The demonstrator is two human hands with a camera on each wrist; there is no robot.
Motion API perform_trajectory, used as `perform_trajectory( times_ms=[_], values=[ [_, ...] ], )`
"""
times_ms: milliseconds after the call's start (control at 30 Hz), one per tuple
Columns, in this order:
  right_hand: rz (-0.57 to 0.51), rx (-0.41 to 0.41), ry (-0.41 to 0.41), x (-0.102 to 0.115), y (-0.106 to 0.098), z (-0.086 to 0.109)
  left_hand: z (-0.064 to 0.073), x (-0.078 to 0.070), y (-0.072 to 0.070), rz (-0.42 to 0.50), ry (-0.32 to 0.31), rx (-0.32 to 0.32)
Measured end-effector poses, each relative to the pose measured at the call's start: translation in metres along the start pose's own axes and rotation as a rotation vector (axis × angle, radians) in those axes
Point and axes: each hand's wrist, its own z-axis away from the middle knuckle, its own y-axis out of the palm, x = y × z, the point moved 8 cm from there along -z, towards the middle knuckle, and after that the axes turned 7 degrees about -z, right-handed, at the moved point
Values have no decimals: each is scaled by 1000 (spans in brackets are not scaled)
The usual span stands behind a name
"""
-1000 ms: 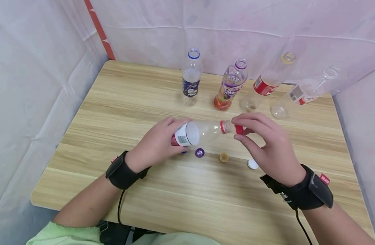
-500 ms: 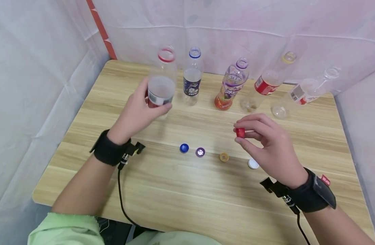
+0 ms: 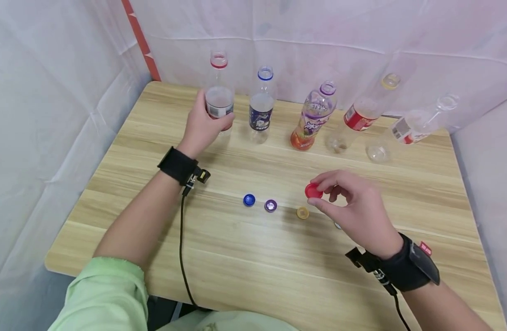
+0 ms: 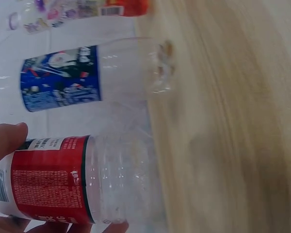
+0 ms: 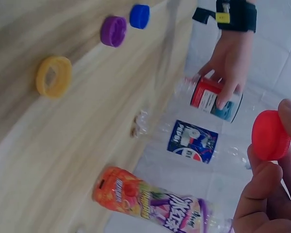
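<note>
My left hand holds a clear plastic bottle with a red label and red neck ring. It stands upright and uncapped at the back left; whether its base touches the table I cannot tell. In the left wrist view, the thumb and fingers wrap the bottle's red label. Over the table's middle right, my right hand pinches a red bottle cap between thumb and fingers. Below lie a blue cap, a purple cap and a yellow cap. A white cap is mostly hidden by the right hand.
Along the back of the wooden table stand uncapped bottles: a Pepsi bottle, a purple-and-orange drink bottle, a red-labelled bottle with a yellow ring, and a clear one. A white sheet hangs behind.
The bottle, first lying sideways at the red cap, has been carried by the left hand to the back left and upright. The right hand has kept the red cap and lowered slightly leftward.
</note>
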Motion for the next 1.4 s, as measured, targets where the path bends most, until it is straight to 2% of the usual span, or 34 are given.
perform_trajectory(
  times_ms=[267,433,833,967,1067,1233,1400],
  values=[
    [30,65,-48,2,18,-1,-12,23,7,-21,-53,-43],
    [20,109,-69,5,27,-4,-13,30,9,-23,-91,-38],
    [57,196,-8,10,35,-23,-16,25,4,-82,-78,-22],
    [79,232,-33,17,39,-36,-11,21,-5,-79,-89,-17],
    [99,279,-34,22,46,-48,-5,17,-16,-68,-129,-20],
    [116,407,-15,26,75,-75,8,6,-30,-9,-193,-8],
    [129,556,-30,27,135,-95,23,0,-40,38,-203,-16]
  ],
)
